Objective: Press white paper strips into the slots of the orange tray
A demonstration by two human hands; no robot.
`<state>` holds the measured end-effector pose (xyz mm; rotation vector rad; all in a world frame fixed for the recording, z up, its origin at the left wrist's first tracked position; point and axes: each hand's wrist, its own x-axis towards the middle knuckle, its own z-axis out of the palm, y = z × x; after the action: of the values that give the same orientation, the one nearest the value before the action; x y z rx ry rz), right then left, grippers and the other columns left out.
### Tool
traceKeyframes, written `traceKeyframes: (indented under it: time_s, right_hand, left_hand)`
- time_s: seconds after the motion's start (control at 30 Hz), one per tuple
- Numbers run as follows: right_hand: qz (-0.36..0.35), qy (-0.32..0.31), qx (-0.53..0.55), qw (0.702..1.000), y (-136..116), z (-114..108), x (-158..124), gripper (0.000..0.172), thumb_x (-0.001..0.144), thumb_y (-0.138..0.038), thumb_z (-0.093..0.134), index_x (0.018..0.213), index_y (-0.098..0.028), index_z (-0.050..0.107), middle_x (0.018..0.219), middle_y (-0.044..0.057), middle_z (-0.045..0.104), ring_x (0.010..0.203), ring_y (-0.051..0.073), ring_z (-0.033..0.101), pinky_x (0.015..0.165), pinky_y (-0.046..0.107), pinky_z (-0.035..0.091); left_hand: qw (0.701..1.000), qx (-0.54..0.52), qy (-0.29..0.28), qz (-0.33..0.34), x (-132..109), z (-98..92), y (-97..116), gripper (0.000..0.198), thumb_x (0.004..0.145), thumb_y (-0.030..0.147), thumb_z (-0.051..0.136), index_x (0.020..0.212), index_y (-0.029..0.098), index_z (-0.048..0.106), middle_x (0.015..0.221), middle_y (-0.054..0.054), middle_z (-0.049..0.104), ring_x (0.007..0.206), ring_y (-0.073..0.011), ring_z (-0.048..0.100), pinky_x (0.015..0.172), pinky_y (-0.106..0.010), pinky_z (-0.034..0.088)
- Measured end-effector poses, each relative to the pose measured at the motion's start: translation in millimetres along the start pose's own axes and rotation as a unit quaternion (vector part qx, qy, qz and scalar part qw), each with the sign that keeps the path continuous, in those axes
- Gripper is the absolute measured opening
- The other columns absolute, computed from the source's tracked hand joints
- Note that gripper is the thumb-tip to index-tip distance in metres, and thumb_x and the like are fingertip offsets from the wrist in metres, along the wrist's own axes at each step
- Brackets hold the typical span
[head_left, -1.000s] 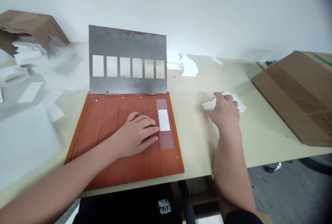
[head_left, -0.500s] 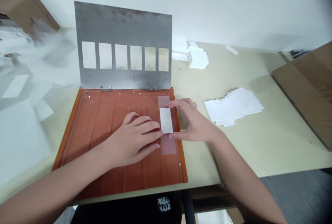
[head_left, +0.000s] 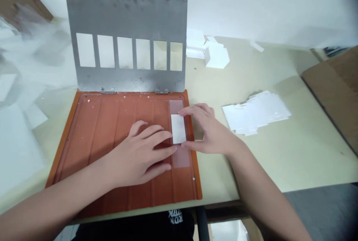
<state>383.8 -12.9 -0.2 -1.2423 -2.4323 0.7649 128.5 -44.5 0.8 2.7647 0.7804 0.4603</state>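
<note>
Paper rectangle (head_left: 178, 129) between left hand (head_left: 137, 155) and right hand (head_left: 208, 131) on ribbed orange board (head_left: 106, 114).

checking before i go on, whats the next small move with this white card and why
Probably lift your right hand away from the white card: it looks square on the translucent strip, with thumb and fingers at its ends and your left hand resting on the orange tray.

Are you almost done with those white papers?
Hard to tell exactly. Looking done: the small white paper pieces stacked by the wall. In hand: the right hand has its fingers at both ends of one white paper rectangle on the orange ribbed tray, and the left hand rests on that tray. Left: a loose pile of white paper sheets on the pale table.
</note>
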Motion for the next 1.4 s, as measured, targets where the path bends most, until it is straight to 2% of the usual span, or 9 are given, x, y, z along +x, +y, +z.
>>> traceKeyframes:
  time_s: [0.43, 1.4]
  right_hand:
    - [-0.009, 0.007, 0.007, 1.0, 0.1, -0.7, 0.1, 0.058, 0.075, -0.04, 0.073, 0.124, -0.027, 0.047, 0.125, 0.007, 0.061, 0.121, 0.034, 0.047, 0.103, 0.053, 0.038]
    - [-0.029, 0.014, 0.0, 0.999, 1.9, -0.7, -0.1, 0.059, 0.074, -0.041, 0.075, 0.124, -0.028, 0.047, 0.123, 0.007, 0.062, 0.12, 0.034, 0.049, 0.103, 0.053, 0.039]
  left_hand:
    - [1.0, -0.002, -0.022, -0.017, -2.4, 0.4, 0.3, 0.03, 0.097, 0.04, 0.054, 0.12, 0.028, 0.067, 0.121, -0.009, 0.063, 0.116, -0.0303, 0.052, 0.098, -0.049, 0.032]
    - [1.0, -0.003, -0.018, -0.012, -0.1, -1.4, 0.9, 0.028, 0.098, 0.039, 0.052, 0.117, 0.026, 0.069, 0.118, -0.008, 0.064, 0.114, -0.03, 0.052, 0.096, -0.047, 0.03]
